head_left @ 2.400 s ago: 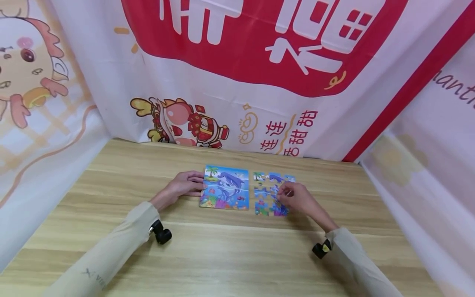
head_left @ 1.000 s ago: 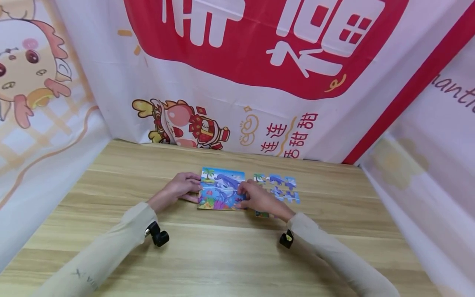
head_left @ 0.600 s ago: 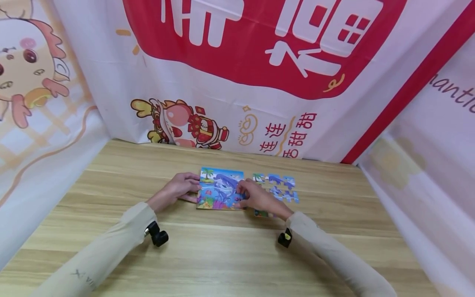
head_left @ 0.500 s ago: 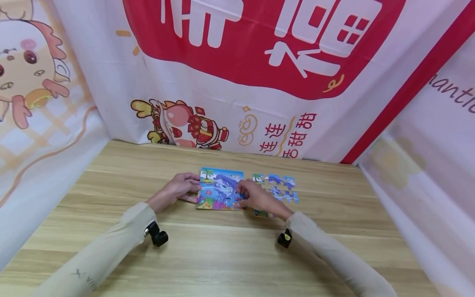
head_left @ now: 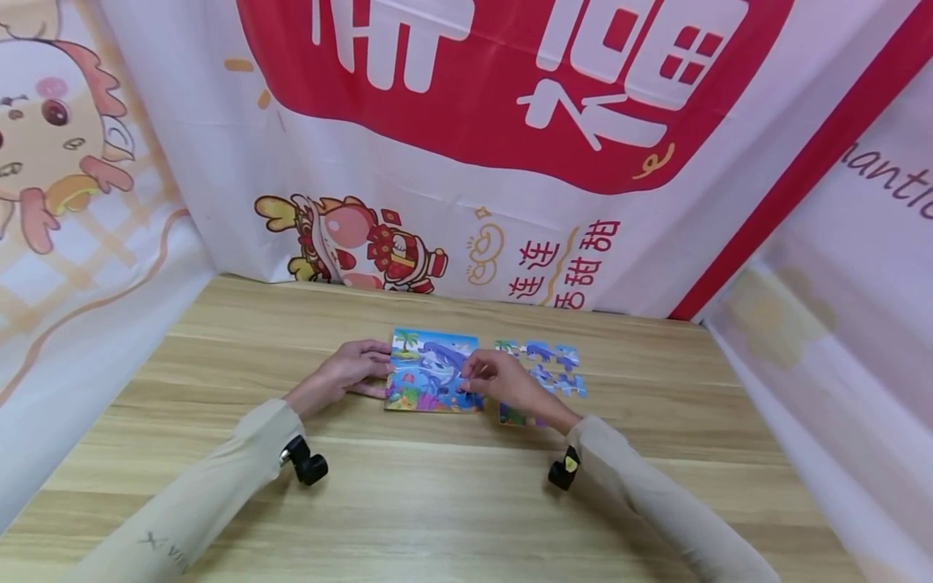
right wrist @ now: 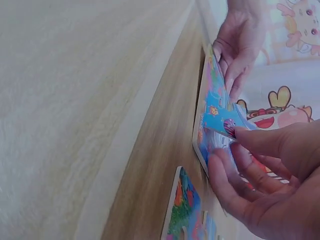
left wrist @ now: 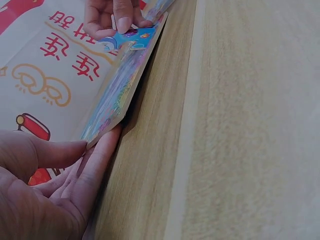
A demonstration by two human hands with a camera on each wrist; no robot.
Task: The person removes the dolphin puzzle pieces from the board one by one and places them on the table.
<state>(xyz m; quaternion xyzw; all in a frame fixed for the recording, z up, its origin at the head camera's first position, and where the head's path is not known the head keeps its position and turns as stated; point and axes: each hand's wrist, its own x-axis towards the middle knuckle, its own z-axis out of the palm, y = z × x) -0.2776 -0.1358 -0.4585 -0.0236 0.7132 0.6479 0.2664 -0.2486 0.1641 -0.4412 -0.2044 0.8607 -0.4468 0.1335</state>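
Observation:
In the head view, a dolphin picture puzzle board point(head_left: 426, 389) lies on the wooden table. My left hand point(head_left: 355, 368) holds its left edge; the left wrist view has the thumb on top and fingers beneath the rim. Over the board's right side is my right hand point(head_left: 503, 380). Its thumb and fingers pinch a blue puzzle piece point(right wrist: 220, 117) with a purple fish, tilted above the board in the right wrist view. Several loose puzzle pieces point(head_left: 564, 368) lie right of the board, some hidden behind my right hand and wrist.
The wooden table point(head_left: 437, 502) runs toward me in front of the board. A printed white and red cloth point(head_left: 466, 194) hangs behind the table's back edge, with more cloth along both sides.
My right hand has moved left from the loose pieces to the board's right side, with a piece pinched in it. The board has shifted slightly left; my left hand stays on its edge.

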